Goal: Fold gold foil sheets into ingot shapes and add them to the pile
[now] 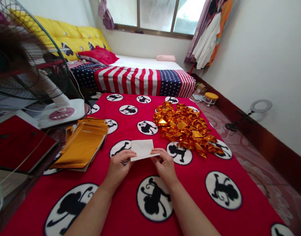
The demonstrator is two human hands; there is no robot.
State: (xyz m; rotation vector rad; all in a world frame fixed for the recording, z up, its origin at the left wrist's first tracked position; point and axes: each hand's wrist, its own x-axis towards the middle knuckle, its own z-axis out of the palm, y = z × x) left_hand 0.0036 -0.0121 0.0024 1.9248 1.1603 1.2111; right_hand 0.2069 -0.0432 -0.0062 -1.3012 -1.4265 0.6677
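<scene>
A sheet of paper [142, 147], white on the side facing me, is held up above the red cloth with its near edge folded. My left hand [120, 165] pinches its left edge between thumb and fingers. At the right edge, my right hand [165, 165] grips it the same way. To the left lies a stack of gold foil paper sheets [82, 141]. A heap of folded gold foil pieces [182, 126] covers the right side of the cloth. The underside of the held sheet is hidden from me.
A red cloth with black monkey prints [189, 183] covers the surface before me. A standing fan [61, 109] and a dark red box [19, 142] are at the left. Behind is a bed [130, 78]. A yellow stool [211, 96] and a ring light [261, 105] stand at the right.
</scene>
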